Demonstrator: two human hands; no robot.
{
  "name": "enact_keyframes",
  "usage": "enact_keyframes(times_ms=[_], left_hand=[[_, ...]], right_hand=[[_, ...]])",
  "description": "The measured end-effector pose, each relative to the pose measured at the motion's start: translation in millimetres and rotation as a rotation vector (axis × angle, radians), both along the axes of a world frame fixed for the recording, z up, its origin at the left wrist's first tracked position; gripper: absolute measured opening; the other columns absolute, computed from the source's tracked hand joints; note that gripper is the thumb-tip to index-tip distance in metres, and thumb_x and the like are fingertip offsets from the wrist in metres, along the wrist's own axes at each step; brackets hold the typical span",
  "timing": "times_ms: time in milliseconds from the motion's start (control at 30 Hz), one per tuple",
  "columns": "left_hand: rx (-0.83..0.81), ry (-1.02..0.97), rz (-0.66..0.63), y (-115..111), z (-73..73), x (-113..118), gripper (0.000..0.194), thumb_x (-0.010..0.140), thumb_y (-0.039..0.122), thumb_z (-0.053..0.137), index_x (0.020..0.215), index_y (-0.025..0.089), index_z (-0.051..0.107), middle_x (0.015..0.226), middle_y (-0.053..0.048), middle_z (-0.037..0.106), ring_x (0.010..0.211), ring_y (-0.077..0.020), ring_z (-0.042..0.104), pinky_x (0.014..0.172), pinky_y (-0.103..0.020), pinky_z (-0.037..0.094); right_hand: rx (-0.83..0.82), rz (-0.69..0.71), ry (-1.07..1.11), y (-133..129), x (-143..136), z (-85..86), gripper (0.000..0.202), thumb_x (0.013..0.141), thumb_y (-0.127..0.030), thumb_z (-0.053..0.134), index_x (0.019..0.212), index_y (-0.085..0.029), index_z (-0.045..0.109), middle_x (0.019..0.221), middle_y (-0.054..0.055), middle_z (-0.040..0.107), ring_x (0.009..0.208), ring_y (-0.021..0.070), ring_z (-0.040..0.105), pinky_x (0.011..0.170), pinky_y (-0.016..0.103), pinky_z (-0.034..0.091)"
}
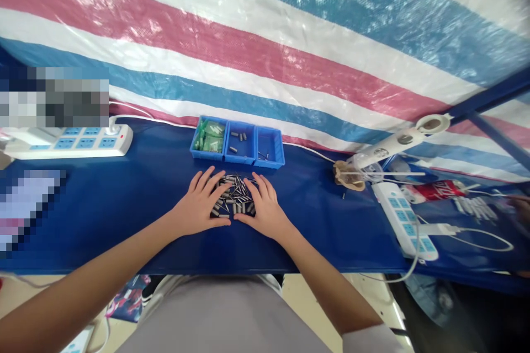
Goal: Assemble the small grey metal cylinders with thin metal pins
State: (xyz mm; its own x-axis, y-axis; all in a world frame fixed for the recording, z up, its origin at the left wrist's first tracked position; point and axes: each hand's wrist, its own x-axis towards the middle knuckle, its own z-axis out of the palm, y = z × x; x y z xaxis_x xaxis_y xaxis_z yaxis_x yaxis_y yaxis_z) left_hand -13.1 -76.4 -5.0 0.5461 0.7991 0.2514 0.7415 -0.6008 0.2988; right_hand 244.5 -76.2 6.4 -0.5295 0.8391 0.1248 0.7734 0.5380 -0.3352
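Note:
A pile of small metal pins and cylinders (237,192) lies on the dark blue table. My left hand (200,202) rests at the pile's left side, fingers spread and touching its edge. On the right side my right hand (264,204) lies with its fingers apart, also against the pile. Both thumbs point inward along the near edge. Just behind the pile stand three joined blue bins: the left bin (192,143) holds green bags with small parts, the middle bin (241,158) a few grey cylinders, the right bin (270,163) a few thin pins.
A power strip (120,140) lies at the far left, near a blurred flat object (28,204). At the right are a brown bag (348,176), a white handheld device (385,147), another power strip (408,220) with cables, and a red package (439,191). A striped sheet hangs behind.

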Motion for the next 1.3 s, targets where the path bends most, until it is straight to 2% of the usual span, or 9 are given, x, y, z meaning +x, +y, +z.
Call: enact_keyframes(times_ms=[233, 400, 500, 567, 633, 700, 900, 1100, 1300], left_hand=[[0.109, 0.018, 0.015, 34, -6.5, 12, 0.089, 0.085, 0.077, 0.054, 0.15, 0.016, 0.042, 0.159, -0.019, 0.031, 0.151, -0.0418, 0.019, 0.121, -0.062, 0.018], [0.278, -0.065, 0.055, 43, -4.7, 14, 0.067, 0.088, 0.068, 0.058, 0.131, 0.017, 0.058, 0.129, -0.018, 0.057, 0.124, -0.0353, 0.049, 0.103, -0.052, 0.037], [0.291, -0.259, 0.18, 46, 6.7, 21, 0.043, 0.094, 0.056, 0.057, 0.111, 0.017, 0.062, 0.11, -0.014, 0.062, 0.108, -0.0287, 0.055, 0.092, -0.044, 0.042], [0.242, -0.482, 0.301, 51, 16.1, 31, 0.028, 0.101, 0.041, 0.046, 0.09, 0.018, 0.058, 0.087, -0.006, 0.061, 0.087, -0.0196, 0.058, 0.083, -0.036, 0.044], [0.173, -0.669, 0.424, 56, 22.3, 44, 0.034, 0.103, 0.039, 0.043, 0.075, 0.019, 0.049, 0.067, 0.001, 0.05, 0.063, -0.0126, 0.049, 0.065, -0.028, 0.04], [0.174, -0.701, 0.39, 60, 22.7, 53, 0.043, 0.102, 0.039, 0.042, 0.064, 0.019, 0.037, 0.057, 0.003, 0.04, 0.054, -0.0107, 0.042, 0.058, -0.027, 0.035], [0.128, -0.512, 0.14, 61, 9.6, 50, 0.045, 0.102, 0.037, 0.04, 0.061, 0.018, 0.042, 0.056, 0.001, 0.046, 0.054, -0.0114, 0.044, 0.057, -0.028, 0.032], [0.033, -0.41, 0.169, 64, 7.7, 46, 0.039, 0.101, 0.034, 0.041, 0.066, 0.018, 0.049, 0.063, -0.001, 0.055, 0.06, -0.0126, 0.05, 0.06, -0.027, 0.034], [0.075, -0.548, 0.215, 63, 5.1, 52, 0.042, 0.1, 0.036, 0.043, 0.062, 0.018, 0.044, 0.057, 0.001, 0.048, 0.054, -0.0107, 0.045, 0.058, -0.027, 0.035]], right_hand=[[-0.02, 0.084, 0.088, 37, -15, -11.8, 0.071, 0.096, -0.056, 0.052, 0.155, -0.02, 0.034, 0.158, 0.013, 0.035, 0.147, 0.0312, 0.03, 0.123, 0.054, 0.031], [0.087, 0.084, 0.15, 46, -21, -3.2, 0.049, 0.097, -0.045, 0.057, 0.139, -0.02, 0.054, 0.142, 0.014, 0.054, 0.134, 0.0299, 0.043, 0.115, 0.052, 0.037], [0.135, 0.048, 0.249, 53, -31, 12.4, 0.03, 0.099, -0.042, 0.054, 0.11, -0.018, 0.068, 0.112, 0.011, 0.068, 0.109, 0.0247, 0.057, 0.1, 0.041, 0.046], [0.078, -0.004, 0.378, 60, -41, 23.2, 0.034, 0.102, -0.041, 0.046, 0.088, -0.018, 0.067, 0.08, 0.004, 0.066, 0.079, 0.0166, 0.06, 0.078, 0.03, 0.048], [0.003, -0.104, 0.501, 65, -50, 30.7, 0.036, 0.101, -0.045, 0.047, 0.082, -0.019, 0.063, 0.068, 0.0, 0.062, 0.062, 0.0122, 0.055, 0.063, 0.025, 0.043], [-0.011, -0.147, 0.568, 68, -55, 33.2, 0.036, 0.1, -0.046, 0.047, 0.08, -0.019, 0.061, 0.064, -0.003, 0.059, 0.057, 0.0105, 0.052, 0.059, 0.023, 0.04], [0.048, -0.062, 0.475, 66, -49, 18.5, 0.028, 0.099, -0.036, 0.048, 0.085, -0.018, 0.065, 0.076, 0.002, 0.066, 0.07, 0.0132, 0.06, 0.069, 0.024, 0.045], [0.03, -0.057, 0.403, 67, -53, 6.2, 0.026, 0.091, -0.018, 0.049, 0.111, -0.019, 0.066, 0.108, 0.007, 0.07, 0.098, 0.0193, 0.065, 0.084, 0.029, 0.051], [0.003, -0.05, 0.389, 66, -58, 3.0, 0.021, 0.092, -0.019, 0.049, 0.105, -0.017, 0.066, 0.103, 0.008, 0.069, 0.099, 0.0208, 0.063, 0.086, 0.032, 0.051]])
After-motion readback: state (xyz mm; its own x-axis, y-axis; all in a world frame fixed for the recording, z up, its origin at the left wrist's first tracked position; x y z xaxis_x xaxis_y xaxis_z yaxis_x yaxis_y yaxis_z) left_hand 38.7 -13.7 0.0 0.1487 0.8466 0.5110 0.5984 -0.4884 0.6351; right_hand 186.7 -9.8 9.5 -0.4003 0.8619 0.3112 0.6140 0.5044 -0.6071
